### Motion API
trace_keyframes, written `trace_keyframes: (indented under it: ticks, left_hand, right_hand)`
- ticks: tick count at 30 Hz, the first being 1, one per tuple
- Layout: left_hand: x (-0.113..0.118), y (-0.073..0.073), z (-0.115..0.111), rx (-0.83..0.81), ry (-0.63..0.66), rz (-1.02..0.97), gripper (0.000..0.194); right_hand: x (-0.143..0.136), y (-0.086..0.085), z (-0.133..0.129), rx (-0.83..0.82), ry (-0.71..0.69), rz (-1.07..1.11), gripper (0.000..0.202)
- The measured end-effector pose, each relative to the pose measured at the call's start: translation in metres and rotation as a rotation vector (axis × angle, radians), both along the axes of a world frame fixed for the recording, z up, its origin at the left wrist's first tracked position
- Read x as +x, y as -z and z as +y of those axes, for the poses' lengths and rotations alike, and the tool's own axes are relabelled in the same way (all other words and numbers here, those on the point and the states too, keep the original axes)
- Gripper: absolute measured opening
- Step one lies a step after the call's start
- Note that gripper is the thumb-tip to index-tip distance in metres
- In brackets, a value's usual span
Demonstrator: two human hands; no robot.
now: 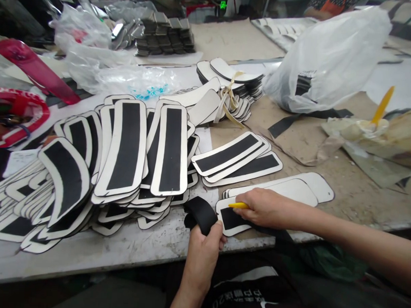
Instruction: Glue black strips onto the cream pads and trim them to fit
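Beneath the left hand [204, 251] and the right hand [266, 207] spreads a worktable [119, 255], its surface partly covered with brown sheeting. To the left of both hands sprawls a large heap of panelled pieces [127, 146], white with rounded corners and black centres, many overlapping. Well beyond the right hand stands a translucent plastic bag [335, 55]. Nearer, past the right hand and partly behind it, lie overlapping plain white pieces [292, 188]. Beyond the left hand, to the right of the heap, is a small fanned stack [227, 155] of similar black-centred pieces.

Just under the right hand, close to the table's front edge, lies a single panelled piece [235, 220]; the hand covers its right part. The left hand pinches a black strip [205, 211] between thumb and fingers, beside that piece's left end; the strip curves up over the fingers in a loop. Smallest is a yellow tool [239, 205], gripped in the closed fingers of the right hand, its tip pointing left over the piece.
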State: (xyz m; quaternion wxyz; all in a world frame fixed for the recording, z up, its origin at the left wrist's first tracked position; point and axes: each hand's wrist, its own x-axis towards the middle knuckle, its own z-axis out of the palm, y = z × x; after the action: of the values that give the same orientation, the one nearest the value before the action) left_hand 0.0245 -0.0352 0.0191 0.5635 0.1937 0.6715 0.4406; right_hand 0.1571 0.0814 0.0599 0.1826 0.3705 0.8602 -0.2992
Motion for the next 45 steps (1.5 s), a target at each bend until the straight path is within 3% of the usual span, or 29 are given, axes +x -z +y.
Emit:
trace_keyframes:
  ticks: [12,18,23,28,32,35,39,45]
  left_hand:
    - [0.003,0.002,0.004,-0.032,-0.084,0.033,0.022]
    - [0.004,0.0,0.011,-0.065,-0.105,0.07,0.035]
    - [0.006,0.004,0.013,-0.049,-0.103,0.104,0.028]
    - [0.008,0.004,0.012,-0.076,-0.155,0.105,0.033]
    - [0.004,0.006,0.01,-0.12,-0.155,0.1,0.037]
    - [-0.001,0.012,0.009,-0.139,-0.103,0.129,0.037]
    - [-0.005,0.013,0.009,-0.15,-0.021,0.173,0.037]
    - [-0.003,-0.002,0.011,-0.158,0.089,0.322,0.037]
  right_hand:
    - [0.002,0.004,0.002,0.046,-0.021,0.012,0.033]
    - [0.003,0.007,0.003,0.068,-0.029,0.036,0.032]
    - [0.001,0.002,0.001,0.063,-0.02,0.027,0.033]
    - [0.043,-0.022,0.001,0.046,0.025,-0.024,0.027]
    - [0.106,-0.033,0.002,0.044,0.25,-0.071,0.022]
    - [0.136,-0.027,0.003,0.101,0.42,-0.069,0.022]
    - [0.14,-0.013,0.003,0.2,0.5,-0.109,0.025]
    - [0.129,-0.006,0.005,0.305,0.498,-0.239,0.029]
